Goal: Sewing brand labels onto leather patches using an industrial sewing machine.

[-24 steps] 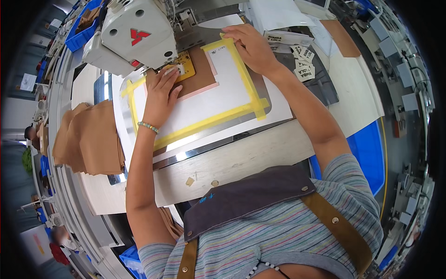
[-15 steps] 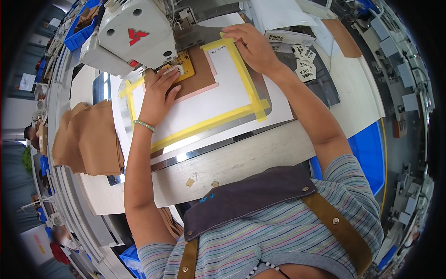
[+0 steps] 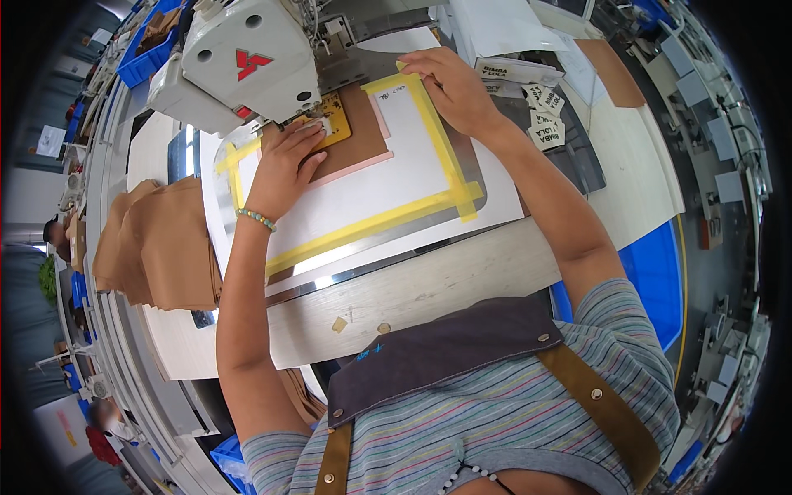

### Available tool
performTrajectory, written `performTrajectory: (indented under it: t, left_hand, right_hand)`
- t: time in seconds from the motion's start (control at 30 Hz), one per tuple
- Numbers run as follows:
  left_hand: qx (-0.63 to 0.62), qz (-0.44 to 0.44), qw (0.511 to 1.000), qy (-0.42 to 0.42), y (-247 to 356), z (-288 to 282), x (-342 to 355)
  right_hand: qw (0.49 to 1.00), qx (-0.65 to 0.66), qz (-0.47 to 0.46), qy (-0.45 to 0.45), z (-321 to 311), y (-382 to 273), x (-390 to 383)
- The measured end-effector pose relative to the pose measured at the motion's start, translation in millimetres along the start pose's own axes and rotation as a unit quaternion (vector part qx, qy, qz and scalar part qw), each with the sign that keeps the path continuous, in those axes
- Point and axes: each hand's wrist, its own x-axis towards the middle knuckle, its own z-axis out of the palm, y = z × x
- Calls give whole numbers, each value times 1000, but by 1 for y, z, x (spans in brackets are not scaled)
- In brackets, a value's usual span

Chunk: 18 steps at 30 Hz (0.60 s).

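Note:
My left hand (image 3: 287,165) lies flat and open, its fingertips on a small yellow plate (image 3: 337,122) beside the sewing machine's needle area. Under the plate is a brown panel (image 3: 363,140) with pink strips along its edges. The panel rests on a white template sheet (image 3: 371,190) bordered with yellow tape. At the sheet's far right corner my right hand (image 3: 452,87) rests with fingers stretched and slightly bent, fingertips on the end of the tape. The sewing machine head (image 3: 247,62) stands over the panel's far left part and hides the stitching point.
Brown cut pieces (image 3: 157,243) are stacked on the left. Small printed labels (image 3: 544,124) and a white box (image 3: 520,68) lie beyond my right forearm. Blue bins (image 3: 652,272) stand at right and far left. Two small scraps (image 3: 339,325) lie near the table's front edge.
The whole view has shifted very slightly. Both hands keep nearly the same poses on the plate and the sheet's corner.

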Motion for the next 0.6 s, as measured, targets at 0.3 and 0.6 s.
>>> performTrajectory:
  t: [0.3,0.6]
  left_hand:
    - [6,-3,1000,-1,-7,4,11]
    - [-92,-99,991,21,-28,14,14]
  right_hand:
    - [999,-29,-39,7,-1,0,-2]
    - [990,14,91,-104,-5,-12,-6]
